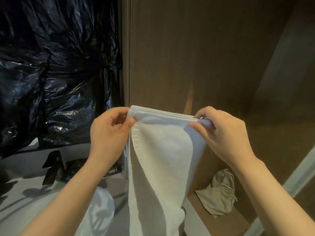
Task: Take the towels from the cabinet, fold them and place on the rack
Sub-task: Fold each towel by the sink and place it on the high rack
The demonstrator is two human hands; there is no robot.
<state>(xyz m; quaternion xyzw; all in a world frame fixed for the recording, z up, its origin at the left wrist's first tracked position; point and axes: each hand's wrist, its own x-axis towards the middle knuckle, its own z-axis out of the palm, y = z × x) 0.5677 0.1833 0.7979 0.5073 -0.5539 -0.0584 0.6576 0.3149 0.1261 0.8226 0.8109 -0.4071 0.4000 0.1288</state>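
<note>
Both hands are up at the same height, each pinching a top corner of one white towel (158,159). Left hand (109,132): fingers curled, thumb (132,121) pressed on the near face of the corner, remaining fingers behind the cloth. Right hand (221,132): same grip, thumb (196,126) on the front, curled fingers wrapped over the top edge.

Towel is held in the air in front of the brown cabinet (204,57), not touching it as far as I can tell. Top edge is pulled fairly straight between the hands and shows several stacked layers, so it's folded lengthwise. The rest hangs straight down as a long narrow strip with soft vertical creases, and one loose edge curves across the front. Bottom end runs out of view.

Crumpled grey cloth (219,193) lies on the cabinet shelf, low right, well apart from the towel. Black plastic sheeting (51,74) fills the left side. Dark flat items (51,167) lie on the pale surface below it. White plastic bag (98,210) sits under the left forearm.
</note>
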